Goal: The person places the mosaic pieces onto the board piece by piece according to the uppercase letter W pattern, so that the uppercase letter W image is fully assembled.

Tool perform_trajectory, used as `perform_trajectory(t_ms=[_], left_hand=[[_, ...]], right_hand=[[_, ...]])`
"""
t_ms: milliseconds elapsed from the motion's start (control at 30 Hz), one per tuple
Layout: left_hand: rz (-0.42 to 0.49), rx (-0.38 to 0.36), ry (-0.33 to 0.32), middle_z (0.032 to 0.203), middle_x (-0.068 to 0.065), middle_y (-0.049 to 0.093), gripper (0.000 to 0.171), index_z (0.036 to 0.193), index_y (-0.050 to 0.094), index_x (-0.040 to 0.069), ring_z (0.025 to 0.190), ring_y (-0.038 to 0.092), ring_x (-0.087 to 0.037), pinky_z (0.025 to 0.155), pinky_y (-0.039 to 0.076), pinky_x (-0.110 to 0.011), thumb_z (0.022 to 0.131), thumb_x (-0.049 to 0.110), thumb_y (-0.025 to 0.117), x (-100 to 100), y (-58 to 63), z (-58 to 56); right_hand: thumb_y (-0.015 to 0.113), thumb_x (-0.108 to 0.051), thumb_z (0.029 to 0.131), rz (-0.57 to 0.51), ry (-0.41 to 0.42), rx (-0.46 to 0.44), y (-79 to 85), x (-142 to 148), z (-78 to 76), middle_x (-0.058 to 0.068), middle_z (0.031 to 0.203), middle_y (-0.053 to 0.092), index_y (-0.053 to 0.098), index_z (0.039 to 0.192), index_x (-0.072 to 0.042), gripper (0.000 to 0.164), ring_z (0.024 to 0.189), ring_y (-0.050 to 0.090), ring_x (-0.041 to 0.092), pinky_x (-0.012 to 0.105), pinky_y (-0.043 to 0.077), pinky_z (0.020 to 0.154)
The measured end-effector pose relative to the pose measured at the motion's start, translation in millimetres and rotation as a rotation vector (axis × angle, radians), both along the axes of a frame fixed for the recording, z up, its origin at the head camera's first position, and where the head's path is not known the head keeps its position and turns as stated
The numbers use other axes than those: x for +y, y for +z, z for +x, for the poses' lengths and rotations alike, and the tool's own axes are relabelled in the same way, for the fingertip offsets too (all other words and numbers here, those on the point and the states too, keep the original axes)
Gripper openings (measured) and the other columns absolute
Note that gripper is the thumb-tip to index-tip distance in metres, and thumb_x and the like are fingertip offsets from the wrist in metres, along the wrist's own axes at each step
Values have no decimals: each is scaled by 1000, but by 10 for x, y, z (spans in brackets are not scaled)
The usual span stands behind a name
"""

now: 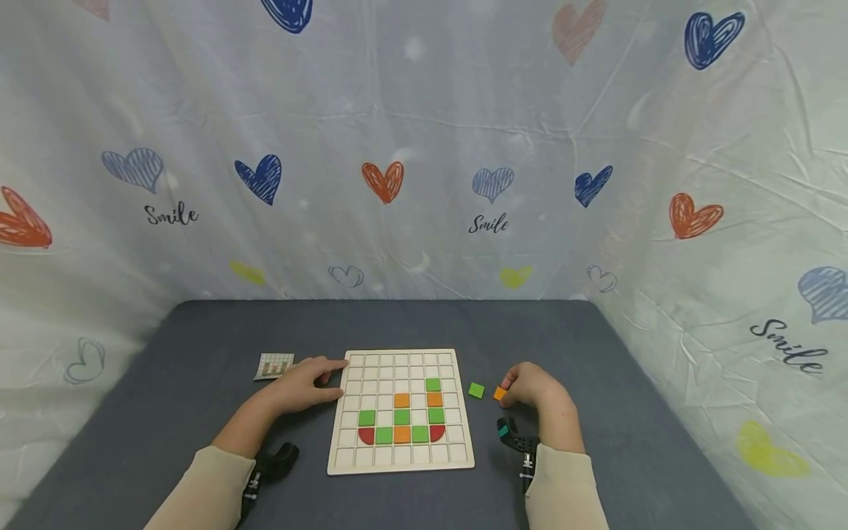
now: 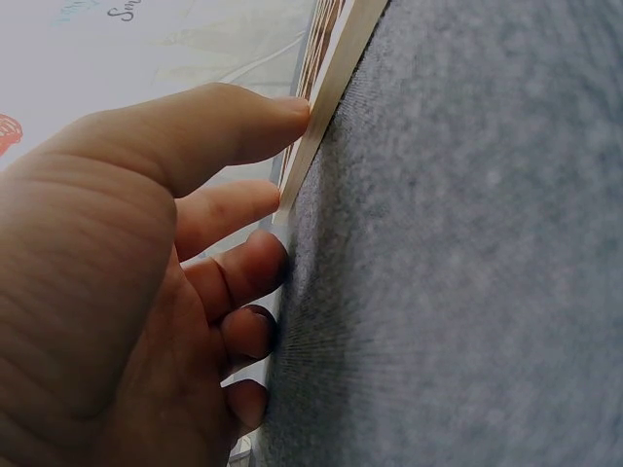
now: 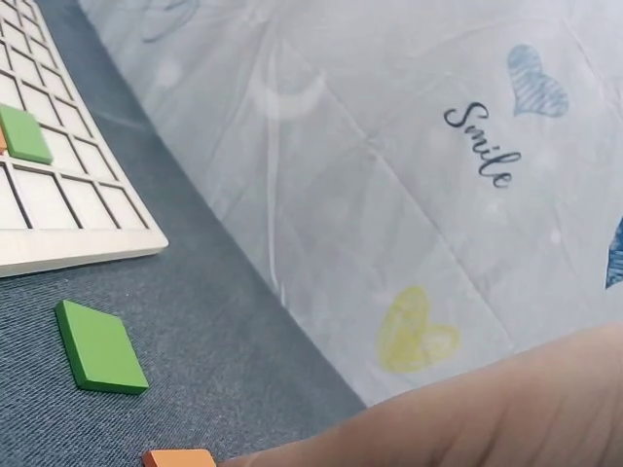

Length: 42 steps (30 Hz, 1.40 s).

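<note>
A wooden grid board [image 1: 400,470] lies on the table, holding several green and orange square tiles and two red rounded pieces [image 1: 366,436]. At its left edge is my left hand [image 1: 301,385], thumb and index fingertip touching the side; the left wrist view shows the other fingers loosely bent beside it. Right of the board, my right hand [image 1: 538,386] pinches an orange tile [image 1: 500,394] between thumb and finger at table level. In the right wrist view only part of that tile shows at the bottom edge. A loose green tile [image 3: 101,348] lies between the board and the orange one.
A small card [image 1: 270,364] printed with a coloured grid lies behind my left hand. Grey cloth covers the table [image 1: 278,327]. A pale curtain [image 1: 430,125] with hearts and "Smile" lettering hangs behind and at both sides.
</note>
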<state>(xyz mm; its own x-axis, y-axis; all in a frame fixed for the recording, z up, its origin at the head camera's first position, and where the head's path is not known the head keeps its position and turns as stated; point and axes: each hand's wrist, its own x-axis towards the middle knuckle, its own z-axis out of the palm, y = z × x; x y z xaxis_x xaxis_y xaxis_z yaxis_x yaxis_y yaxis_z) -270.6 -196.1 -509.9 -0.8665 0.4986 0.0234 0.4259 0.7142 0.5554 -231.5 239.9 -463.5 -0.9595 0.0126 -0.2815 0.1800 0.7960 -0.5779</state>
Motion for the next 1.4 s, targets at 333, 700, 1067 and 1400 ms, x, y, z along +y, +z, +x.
perform_trajectory(t_ms=[333, 700, 1067, 1400], left_hand=[[7, -2, 5, 83, -1, 42, 61, 147, 57, 5, 73, 38, -17, 65, 31, -36, 95, 31, 75, 4, -7, -1], [5, 7, 1, 82, -2, 42, 61, 147, 57, 5, 72, 37, -17, 65, 31, -36, 95, 30, 75, 13, 1, 8], [5, 6, 0, 82, -2, 42, 60, 147, 57, 5, 72, 37, -17, 65, 31, -36, 95, 31, 75, 20, -2, 7], [9, -2, 2, 83, -2, 42, 60, 147, 57, 5, 72, 37, -18, 65, 32, -37, 95, 30, 75, 5, -8, 3]], right_hand=[[83, -10, 80, 17, -55, 21, 23, -26, -13, 7, 83, 61, 68, 81, -6, 15, 72, 54, 24, 36, 43, 63], [86, -13, 77, 120, -41, 16, 26, -32, 1, 6, 80, 61, 67, 79, -7, 20, 68, 55, 22, 35, 43, 58], [79, -14, 81, -52, 13, 266, 229, -203, -37, 4, 86, 62, 69, 93, -7, 18, 71, 54, 22, 36, 44, 62], [81, -9, 85, -157, 133, 360, 389, -663, 33, 1, 90, 65, 72, 103, -6, 21, 77, 60, 17, 36, 52, 68]])
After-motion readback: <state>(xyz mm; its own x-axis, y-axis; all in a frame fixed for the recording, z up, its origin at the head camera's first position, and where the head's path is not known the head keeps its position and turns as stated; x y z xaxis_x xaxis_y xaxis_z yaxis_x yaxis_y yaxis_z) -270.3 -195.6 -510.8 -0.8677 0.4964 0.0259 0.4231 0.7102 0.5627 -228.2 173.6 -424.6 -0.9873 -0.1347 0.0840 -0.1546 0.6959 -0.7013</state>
